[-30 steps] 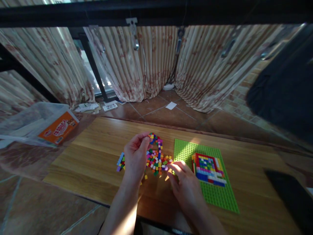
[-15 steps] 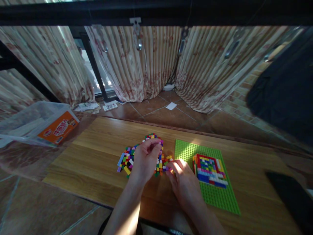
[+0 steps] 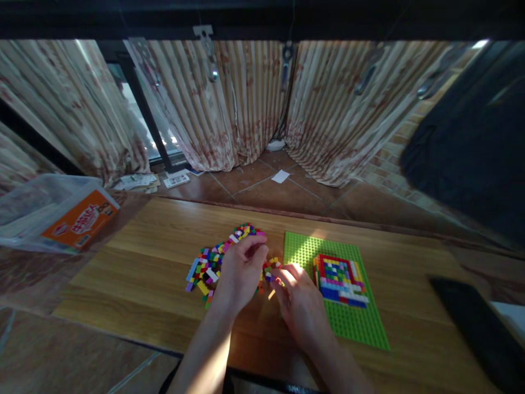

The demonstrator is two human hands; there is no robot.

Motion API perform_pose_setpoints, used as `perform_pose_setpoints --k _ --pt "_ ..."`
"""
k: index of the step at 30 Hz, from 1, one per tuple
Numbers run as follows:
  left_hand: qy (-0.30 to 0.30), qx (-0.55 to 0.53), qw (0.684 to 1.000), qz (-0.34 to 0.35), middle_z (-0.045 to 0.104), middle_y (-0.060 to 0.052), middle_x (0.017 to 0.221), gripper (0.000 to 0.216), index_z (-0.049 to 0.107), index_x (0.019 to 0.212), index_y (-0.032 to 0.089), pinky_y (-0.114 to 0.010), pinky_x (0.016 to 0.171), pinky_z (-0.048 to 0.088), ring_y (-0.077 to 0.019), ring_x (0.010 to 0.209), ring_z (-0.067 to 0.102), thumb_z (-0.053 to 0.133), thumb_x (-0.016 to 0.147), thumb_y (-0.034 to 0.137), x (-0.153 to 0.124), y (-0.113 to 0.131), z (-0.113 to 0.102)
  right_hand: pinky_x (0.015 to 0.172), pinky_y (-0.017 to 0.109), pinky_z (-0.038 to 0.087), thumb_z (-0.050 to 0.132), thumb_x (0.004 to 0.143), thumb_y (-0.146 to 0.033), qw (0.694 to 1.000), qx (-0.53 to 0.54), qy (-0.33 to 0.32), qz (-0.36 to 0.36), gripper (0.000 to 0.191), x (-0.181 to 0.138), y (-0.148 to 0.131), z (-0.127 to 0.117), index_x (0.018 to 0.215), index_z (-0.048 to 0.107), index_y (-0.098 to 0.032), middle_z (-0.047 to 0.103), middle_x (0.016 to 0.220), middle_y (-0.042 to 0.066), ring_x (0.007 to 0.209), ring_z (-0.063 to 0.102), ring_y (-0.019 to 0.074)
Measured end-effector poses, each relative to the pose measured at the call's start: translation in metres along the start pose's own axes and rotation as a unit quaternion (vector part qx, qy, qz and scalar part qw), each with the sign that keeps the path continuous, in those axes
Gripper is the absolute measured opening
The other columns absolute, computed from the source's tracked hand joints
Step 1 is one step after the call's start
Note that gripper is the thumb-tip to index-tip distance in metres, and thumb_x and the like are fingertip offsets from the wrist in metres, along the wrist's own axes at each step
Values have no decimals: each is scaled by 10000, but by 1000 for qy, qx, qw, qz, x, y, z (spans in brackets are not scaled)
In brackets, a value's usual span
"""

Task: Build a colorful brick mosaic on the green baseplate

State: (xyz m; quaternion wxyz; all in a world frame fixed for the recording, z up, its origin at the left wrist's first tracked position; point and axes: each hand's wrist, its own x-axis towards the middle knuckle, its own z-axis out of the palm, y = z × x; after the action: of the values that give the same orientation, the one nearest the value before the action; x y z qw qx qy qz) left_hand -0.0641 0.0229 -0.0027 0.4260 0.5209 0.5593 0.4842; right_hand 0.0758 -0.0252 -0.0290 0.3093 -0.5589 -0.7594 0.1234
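Observation:
A heap of small coloured bricks lies on the wooden table. My left hand hovers over the heap's right part with fingers curled in a pinch; what it holds is too small to make out. My right hand rests just right of the heap, fingertips pinched among bricks at the edge of the green baseplate. A square multicoloured brick mosaic with a red border sits on that baseplate.
A clear plastic box with an orange label stands at the table's left. A dark flat object lies at the right edge. Striped curtains hang behind, with papers on the tiled floor.
My left hand has moved right across the heap, uncovering bricks on its left side. The right hand stayed by the baseplate's edge. The camera view shifted slightly.

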Motion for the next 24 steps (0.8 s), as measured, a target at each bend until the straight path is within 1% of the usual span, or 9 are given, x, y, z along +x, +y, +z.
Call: perform_pose_setpoints --k 3,6,9,11,14,16,19,21,24 --pt "-33 -5 999 -32 714 -59 869 281 697 1014 167 -271 692 511 -157 742 639 632 787 318 -2 1 2 799 353 504 461 935 -242 990 118 65 39 192 1 -3 -12 1035 624 -224 641 986 72 923 600 200" --pt "-96 -99 985 -105 707 -62 814 280 695 984 151 -270 664 520 -155 701 646 646 774 329 -10 11 9 775 325 509 512 916 -269 967 210 126 67 160 2 -7 -25 1013 638 -246 637 978 44 922 601 181" --pt "-173 -203 951 -156 711 -82 779 283 721 904 153 -272 651 528 -159 672 647 667 763 392 -20 21 19 779 318 503 532 903 -271 950 248 167 90 159 3 -8 -31 998 659 -268 628 1027 34 975 587 179" --pt "-200 -233 937 -166 710 -89 760 293 736 845 159 -275 654 531 -163 669 642 685 745 430 -24 24 26 805 328 497 512 911 -261 948 247 176 94 174 3 -6 -31 996 663 -272 611 1071 39 1010 574 182" --pt "-193 -257 929 -183 703 -90 754 282 739 796 160 -267 654 526 -160 674 633 703 733 433 -27 24 34 837 343 489 483 924 -247 956 227 168 85 191 2 -1 -32 995 660 -264 594 1096 51 1025 564 186" --pt "-187 -276 923 -190 700 -90 759 266 734 783 156 -256 651 518 -154 672 629 718 725 415 -28 24 38 849 346 486 473 931 -254 959 219 159 87 191 2 2 -33 955 663 -252 592 1090 57 1025 564 187" --pt "-184 -296 918 -189 702 -85 790 262 725 807 144 -238 648 505 -137 668 623 737 713 388 -28 25 43 859 345 486 487 927 -273 959 213 159 102 186 1 6 -37 912 669 -241 596 1087 64 1025 565 187" --pt "-176 -295 921 -183 703 -82 828 263 721 852 137 -229 649 498 -125 675 618 727 728 369 -28 25 48 854 345 490 508 914 -284 960 203 161 108 178 0 8 -39 922 681 -239 603 1084 65 1017 570 189" --pt "-139 -265 942 -152 702 -65 834 228 715 882 133 -217 655 488 -118 698 611 706 748 318 -28 24 55 832 340 496 549 889 -307 961 189 160 119 168 0 13 -43 920 702 -245 621 1070 63 1000 582 194"
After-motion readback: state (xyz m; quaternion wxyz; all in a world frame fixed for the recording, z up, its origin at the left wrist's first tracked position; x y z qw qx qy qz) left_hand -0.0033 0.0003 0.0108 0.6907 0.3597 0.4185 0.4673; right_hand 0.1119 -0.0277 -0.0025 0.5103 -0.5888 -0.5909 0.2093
